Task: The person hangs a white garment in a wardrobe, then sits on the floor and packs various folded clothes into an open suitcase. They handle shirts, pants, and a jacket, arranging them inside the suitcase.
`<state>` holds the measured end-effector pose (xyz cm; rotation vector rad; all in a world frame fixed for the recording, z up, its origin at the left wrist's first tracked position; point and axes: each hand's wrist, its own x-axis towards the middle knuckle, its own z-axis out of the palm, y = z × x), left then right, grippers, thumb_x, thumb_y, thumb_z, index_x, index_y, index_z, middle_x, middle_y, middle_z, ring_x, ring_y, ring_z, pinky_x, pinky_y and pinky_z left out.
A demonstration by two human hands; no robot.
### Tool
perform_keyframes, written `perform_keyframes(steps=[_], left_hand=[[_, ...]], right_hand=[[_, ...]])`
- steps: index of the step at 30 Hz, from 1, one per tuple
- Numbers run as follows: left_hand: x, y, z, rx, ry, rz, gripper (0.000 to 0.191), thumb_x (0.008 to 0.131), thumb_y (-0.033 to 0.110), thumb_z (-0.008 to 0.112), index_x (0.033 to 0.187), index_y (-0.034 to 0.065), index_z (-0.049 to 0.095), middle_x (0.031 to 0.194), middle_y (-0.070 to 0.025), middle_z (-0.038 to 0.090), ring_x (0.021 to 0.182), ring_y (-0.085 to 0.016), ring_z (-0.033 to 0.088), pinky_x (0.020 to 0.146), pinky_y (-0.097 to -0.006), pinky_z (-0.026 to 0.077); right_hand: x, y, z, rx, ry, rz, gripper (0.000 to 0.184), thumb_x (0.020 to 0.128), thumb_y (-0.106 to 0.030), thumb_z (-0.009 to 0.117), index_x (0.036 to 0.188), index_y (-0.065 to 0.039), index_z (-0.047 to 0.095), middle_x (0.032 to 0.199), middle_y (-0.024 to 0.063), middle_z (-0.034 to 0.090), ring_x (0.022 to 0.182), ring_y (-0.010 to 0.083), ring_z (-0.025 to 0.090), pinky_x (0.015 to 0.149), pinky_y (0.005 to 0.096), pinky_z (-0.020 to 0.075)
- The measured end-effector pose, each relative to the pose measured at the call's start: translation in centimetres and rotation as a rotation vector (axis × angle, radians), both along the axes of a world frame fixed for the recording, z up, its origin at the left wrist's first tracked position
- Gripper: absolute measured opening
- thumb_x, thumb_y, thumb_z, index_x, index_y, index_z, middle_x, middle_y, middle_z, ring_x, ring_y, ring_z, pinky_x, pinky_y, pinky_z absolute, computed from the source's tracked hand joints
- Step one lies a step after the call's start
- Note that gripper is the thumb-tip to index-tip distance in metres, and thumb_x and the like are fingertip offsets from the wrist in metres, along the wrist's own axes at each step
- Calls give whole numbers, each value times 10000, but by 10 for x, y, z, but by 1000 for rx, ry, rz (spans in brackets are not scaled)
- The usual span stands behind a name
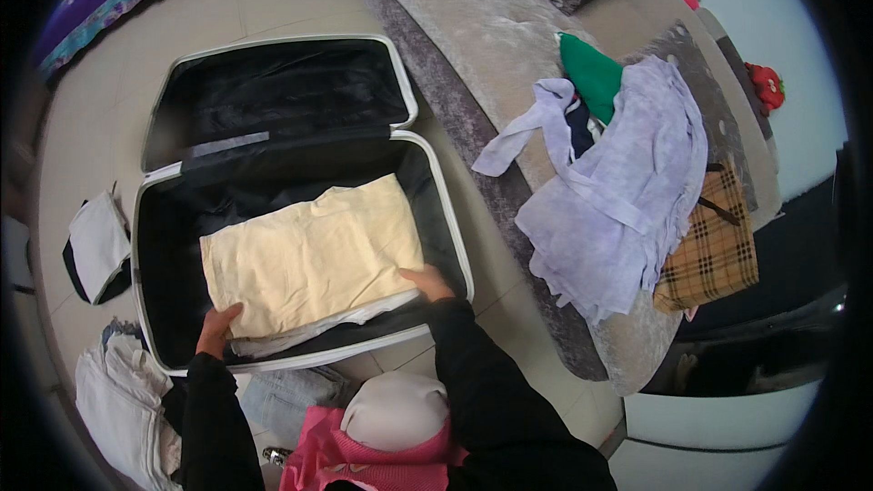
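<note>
An opened suitcase [464,259] with a white rim and black lining lies on the tiled floor in front of me. Inside its lower half is a folded cream cloth [314,252], with a white cloth [327,327] showing beneath its near edge. My left hand [219,329] holds the near left corner of the cream cloth. On the near right corner, my right hand [428,283] grips the fabric, close to the suitcase's right wall. The undersides of the fingers of both hands are hidden.
Right, a grey sofa [464,20] bears a lilac garment [614,198], a green cloth [592,75] and a plaid bag [716,239]. White clothes [123,409] are piled at lower left, jeans [293,395] near the suitcase's front, and a white-and-black item [99,245] left of it.
</note>
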<state>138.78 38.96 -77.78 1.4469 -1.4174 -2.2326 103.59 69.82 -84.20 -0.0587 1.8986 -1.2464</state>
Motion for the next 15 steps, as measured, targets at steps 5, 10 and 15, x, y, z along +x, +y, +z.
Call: perform_keyframes(steps=[5, 10, 15], left_hand=[[-30, -9, 42, -122, 72, 35, 443, 702, 83, 654, 1105, -49, 526, 1003, -111, 605, 843, -199, 597, 777, -302, 476], [-13, -31, 16, -400, -247, 132, 384, 673, 170, 711, 979, -10, 563, 859, -106, 618, 755, -209, 604, 646, -317, 487], [3, -15, 1, -1119, -890, -186, 286, 677, 83, 581, 949, 44, 499, 951, -153, 532, 902, -313, 540, 722, -405, 477]], right_hand=[[10, -1, 51, 260, -68, 165, 402, 690, -292, 669, 956, 5, 619, 864, 78, 620, 765, 177, 569, 710, 299, 445], [14, -3, 31, 285, -169, 338, 524, 694, -321, 684, 1090, -8, 543, 978, 73, 593, 828, 185, 577, 633, 313, 476], [17, -25, 60, 882, 817, 794, 461, 692, -222, 650, 1079, -9, 517, 852, 172, 619, 776, 305, 600, 655, 379, 476]])
